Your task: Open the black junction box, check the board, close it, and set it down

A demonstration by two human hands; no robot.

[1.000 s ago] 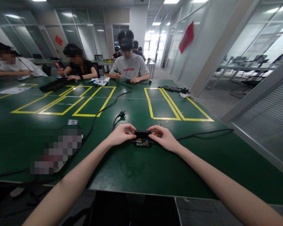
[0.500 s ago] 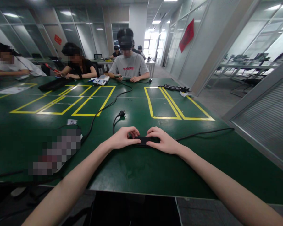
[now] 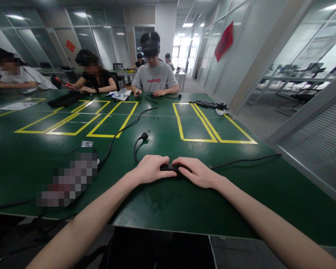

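A small black box [image 3: 169, 167] lies flat on the green table [image 3: 168, 205], mostly covered by my hands. My left hand [image 3: 151, 170] presses down on its left end with the fingers curled over it. My right hand [image 3: 197, 172] covers its right end, fingers laid across the top. A black cable [image 3: 243, 161] runs from under my right hand toward the table's right edge. A second cable ends in a black plug [image 3: 143, 136] just beyond my left hand.
Yellow tape rectangles [image 3: 197, 125] mark the table farther out. A blurred-out object [image 3: 67, 179] sits to my left. Three people [image 3: 154, 76] work at the far side, with tools [image 3: 210, 105] and a white device [image 3: 119, 96] near them. A glass partition stands right.
The black cover, held above a board with coloured parts one second ago, has come down over it. Both hands now press flat on the closed box, nearer each other.
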